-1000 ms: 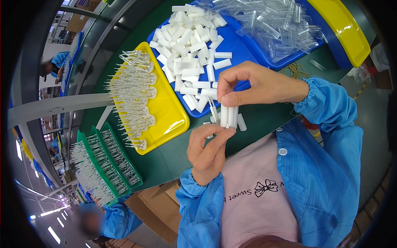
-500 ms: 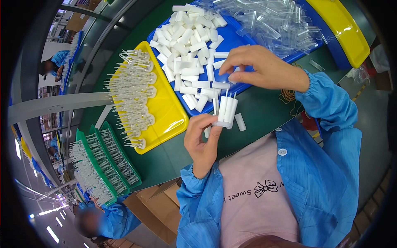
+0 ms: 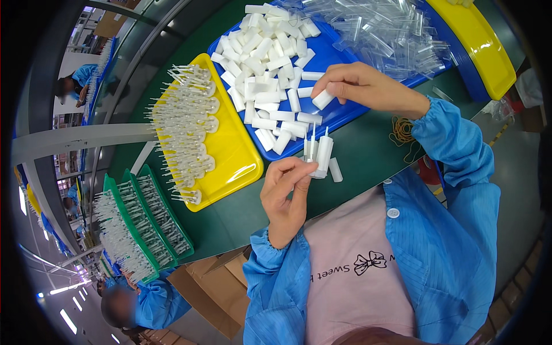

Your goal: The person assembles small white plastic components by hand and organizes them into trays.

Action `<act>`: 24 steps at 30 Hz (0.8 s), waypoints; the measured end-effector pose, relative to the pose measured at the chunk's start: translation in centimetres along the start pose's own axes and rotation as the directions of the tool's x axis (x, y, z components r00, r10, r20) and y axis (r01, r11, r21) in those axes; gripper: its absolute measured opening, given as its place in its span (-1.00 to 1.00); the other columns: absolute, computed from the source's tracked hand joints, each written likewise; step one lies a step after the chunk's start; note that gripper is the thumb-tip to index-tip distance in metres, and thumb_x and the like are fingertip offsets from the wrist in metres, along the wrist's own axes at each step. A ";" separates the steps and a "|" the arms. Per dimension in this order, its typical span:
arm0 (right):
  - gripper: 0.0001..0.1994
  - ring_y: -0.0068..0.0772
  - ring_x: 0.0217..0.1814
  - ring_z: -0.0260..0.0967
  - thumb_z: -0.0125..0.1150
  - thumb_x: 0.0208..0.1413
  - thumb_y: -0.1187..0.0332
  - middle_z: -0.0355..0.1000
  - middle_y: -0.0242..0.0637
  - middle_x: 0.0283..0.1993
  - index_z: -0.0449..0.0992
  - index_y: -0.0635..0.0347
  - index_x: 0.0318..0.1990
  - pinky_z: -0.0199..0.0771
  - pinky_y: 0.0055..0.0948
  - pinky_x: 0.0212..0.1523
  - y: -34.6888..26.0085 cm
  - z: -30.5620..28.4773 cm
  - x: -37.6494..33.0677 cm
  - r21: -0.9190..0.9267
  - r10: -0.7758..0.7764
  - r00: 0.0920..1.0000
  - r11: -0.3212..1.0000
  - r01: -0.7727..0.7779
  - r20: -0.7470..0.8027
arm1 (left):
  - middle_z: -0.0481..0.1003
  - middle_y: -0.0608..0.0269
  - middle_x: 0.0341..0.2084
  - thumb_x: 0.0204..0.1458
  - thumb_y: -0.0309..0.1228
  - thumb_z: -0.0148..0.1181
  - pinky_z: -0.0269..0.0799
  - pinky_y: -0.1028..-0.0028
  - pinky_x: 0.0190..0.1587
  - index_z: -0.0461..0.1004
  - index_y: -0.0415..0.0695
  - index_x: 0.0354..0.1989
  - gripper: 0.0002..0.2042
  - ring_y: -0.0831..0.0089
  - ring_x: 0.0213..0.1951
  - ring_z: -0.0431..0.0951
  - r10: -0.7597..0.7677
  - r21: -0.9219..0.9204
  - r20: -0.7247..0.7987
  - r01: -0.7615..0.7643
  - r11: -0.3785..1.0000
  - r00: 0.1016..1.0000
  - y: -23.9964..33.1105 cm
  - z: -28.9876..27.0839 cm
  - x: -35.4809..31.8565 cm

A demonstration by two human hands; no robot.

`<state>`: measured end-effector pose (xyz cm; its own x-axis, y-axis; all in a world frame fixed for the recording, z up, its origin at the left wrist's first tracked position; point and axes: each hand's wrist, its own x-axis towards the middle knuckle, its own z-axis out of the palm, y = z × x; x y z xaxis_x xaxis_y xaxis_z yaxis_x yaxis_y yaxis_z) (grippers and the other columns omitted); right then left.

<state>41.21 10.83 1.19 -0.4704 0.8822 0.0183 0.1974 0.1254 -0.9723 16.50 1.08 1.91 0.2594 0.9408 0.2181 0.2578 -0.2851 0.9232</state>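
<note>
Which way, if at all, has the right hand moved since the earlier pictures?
Yes. The right hand has lifted off the bundle of white tubes in the left hand and moved out over the blue tray, pinching one tube.

A green bench (image 3: 368, 155) carried everything. Straight ahead of both hands a blue tray (image 3: 339, 109) lay on it, and beyond that, past the right hand (image 3: 368, 86), a second blue tray (image 3: 443, 40) with a yellow tray (image 3: 477, 40) at its far side. To the left of the left hand (image 3: 284, 195) sat another yellow tray (image 3: 230, 149), and further left two green racks (image 3: 149, 224) stood side by side. Just right of the left hand's fingertips a loose white cap (image 3: 335, 171) lay on the bench. Below the right wrist lay rubber bands (image 3: 402, 129), touching the surface.
</note>
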 end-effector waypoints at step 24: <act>-0.76 -0.64 -0.30 0.33 0.26 0.07 0.24 0.46 -0.40 -0.40 0.54 0.27 -0.38 0.30 -0.58 -0.18 -2.1 3.0 -0.8 0.246 0.063 0.976 0.962 -0.115 0.208 | 0.41 0.08 -0.18 -0.23 -0.74 0.25 0.39 0.49 -0.27 0.58 -0.16 -0.21 -0.65 0.33 -0.30 0.46 0.317 0.324 -0.015 -0.295 0.899 0.948 0.2 0.7 0.5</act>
<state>38.55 8.49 2.50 -0.6258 0.7745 -0.0923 0.0324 -0.0924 -0.9952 17.36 1.34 1.98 0.3139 0.8045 0.5043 0.4565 -0.5936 0.6628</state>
